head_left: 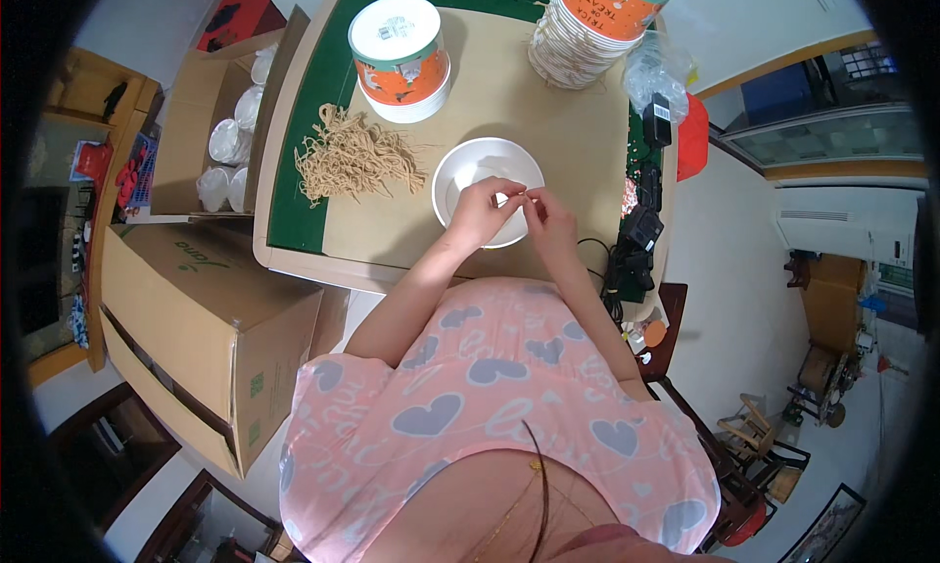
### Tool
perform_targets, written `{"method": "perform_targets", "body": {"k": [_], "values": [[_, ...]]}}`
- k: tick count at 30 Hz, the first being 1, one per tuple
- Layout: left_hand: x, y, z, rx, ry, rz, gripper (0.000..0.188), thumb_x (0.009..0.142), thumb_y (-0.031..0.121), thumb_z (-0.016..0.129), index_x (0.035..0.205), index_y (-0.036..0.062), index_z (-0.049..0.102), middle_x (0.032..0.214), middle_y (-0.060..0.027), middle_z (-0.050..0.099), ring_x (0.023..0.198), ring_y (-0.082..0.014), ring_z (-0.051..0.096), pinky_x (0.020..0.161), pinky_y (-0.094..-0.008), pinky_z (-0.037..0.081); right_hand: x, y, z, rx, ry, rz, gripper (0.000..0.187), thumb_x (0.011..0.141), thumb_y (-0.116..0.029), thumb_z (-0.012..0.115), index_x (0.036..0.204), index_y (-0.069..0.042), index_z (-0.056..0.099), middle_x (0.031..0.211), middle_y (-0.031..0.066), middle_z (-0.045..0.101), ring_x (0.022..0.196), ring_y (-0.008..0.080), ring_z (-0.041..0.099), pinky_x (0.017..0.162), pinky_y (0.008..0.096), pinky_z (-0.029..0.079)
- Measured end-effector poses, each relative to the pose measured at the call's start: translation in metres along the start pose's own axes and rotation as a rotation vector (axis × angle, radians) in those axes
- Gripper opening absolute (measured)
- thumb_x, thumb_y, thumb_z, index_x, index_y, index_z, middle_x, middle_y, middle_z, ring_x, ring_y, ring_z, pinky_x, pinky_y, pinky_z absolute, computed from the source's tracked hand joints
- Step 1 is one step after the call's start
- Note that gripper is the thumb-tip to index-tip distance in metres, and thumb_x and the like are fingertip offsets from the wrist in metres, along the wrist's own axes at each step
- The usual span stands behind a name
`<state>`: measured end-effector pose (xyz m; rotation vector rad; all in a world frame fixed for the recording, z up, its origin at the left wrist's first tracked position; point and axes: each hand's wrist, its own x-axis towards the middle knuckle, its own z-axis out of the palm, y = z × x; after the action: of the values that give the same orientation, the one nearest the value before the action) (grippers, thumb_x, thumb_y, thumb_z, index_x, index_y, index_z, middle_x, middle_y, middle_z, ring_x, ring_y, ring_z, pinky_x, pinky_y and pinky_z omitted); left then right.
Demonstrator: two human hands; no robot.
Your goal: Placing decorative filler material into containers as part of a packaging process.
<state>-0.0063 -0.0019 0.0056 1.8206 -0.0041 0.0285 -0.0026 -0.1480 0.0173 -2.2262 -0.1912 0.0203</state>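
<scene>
Evidently the delicate spot is at the fingertips. The left hand [478, 213] hangs over the white paper tub [464, 162], and the right hand [553, 232] is at its right rim; both are closed in a pinch, fingertips almost meeting. What lies between them is too small to tell. The tub stands upright, mouth up, on the tan mat [490, 69] near the middle of the desk [297, 209].

Anything thin there could slip, since so little fingertip would be holding it. The tub looks light, so a wrist brushing its rim might slide or tip it. To its left, the loose heap of beige twine [354, 160] could knot if one strand were pulled quickly. Black adapters and cables [641, 228] lie close to the right forearm and might snag it. Far right, the tall stack of orange-printed tubs [595, 29] could topple if bumped; the shorter upside-down stack [399, 59], far left, seems steadier.
</scene>
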Motion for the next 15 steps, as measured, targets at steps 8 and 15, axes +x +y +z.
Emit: {"method": "perform_targets", "body": {"k": [8, 15], "values": [[0.001, -0.003, 0.007, 0.006, 0.097, -0.021, 0.01, 0.081, 0.013, 0.066, 0.084, 0.003, 0.066, 0.072, -0.0039, 0.064, 0.053, -0.0082, 0.044, 0.05, -0.0236, 0.038, 0.0, -0.005, -0.001, -0.069, -0.089, 0.019, 0.013, 0.086, -0.019, 0.059, 0.089, -0.007, 0.06, 0.069, 0.0136, 0.06, 0.06, 0.0301, 0.059, 0.056, 0.0389, 0.045], [0.006, 0.002, 0.013, 0.32, 0.179, 0.151, 0.011, 0.086, 0.013, 0.056, 0.082, 0.0033, 0.053, 0.082, -0.0154, 0.057, 0.067, -0.0378, 0.057, 0.057, -0.0437, 0.046, -0.001, 0.002, 0.003, -0.016, -0.047, -0.055, 0.011, 0.085, -0.016, 0.058, 0.084, -0.005, 0.057, 0.069, 0.0168, 0.058, 0.061, 0.0345, 0.057, 0.055, 0.0406, 0.044]]}}
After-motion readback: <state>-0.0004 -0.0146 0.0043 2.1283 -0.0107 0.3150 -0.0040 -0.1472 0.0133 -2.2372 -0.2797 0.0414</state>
